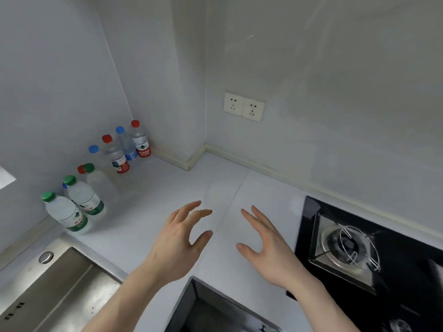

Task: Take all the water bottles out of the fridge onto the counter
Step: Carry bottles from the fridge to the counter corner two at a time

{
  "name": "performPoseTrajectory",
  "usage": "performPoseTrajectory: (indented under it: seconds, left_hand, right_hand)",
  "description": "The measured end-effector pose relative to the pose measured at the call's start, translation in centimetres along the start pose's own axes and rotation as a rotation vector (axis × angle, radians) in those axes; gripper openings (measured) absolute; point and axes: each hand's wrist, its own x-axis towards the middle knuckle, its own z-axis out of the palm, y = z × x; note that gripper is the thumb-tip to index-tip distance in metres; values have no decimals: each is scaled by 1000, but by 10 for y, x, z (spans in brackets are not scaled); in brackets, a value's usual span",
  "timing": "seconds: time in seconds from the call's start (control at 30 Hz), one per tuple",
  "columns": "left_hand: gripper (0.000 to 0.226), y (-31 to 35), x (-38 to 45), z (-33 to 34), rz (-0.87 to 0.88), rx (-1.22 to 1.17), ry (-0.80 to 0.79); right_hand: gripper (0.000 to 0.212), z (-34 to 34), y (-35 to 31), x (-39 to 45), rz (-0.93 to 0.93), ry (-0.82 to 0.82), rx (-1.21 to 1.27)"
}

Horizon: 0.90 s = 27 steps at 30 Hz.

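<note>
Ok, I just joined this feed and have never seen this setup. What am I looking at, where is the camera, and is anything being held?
There is no machine here: a person works with bare hands, and the one camera sits on their head, looking forward and down. The left hand and right hand hover open above the pale counter; neither has a grip on anything. Water bottles with red, blue and green caps stand in a row along the wall on the left. A steel sink is at lower left, a black gas stove on the right, and two wall sockets above. The fridge is out of view.
</note>
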Motion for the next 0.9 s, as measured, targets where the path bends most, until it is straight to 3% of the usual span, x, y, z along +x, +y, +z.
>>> performPoseTrajectory:
  seconds: [0.43,0.67,0.9]
  left_hand:
    - [44,182,13,110,320,-38,-172]
    - [44,276,19,161,555,-48,-336]
    - [46,366,26,209,908,-95,-564]
  right_hand:
    - [75,-116,132,-177,187,359,88]
    - [76,-147,164,-269,332,563,115]
    - [77,-150,163,-363,578,889,113]
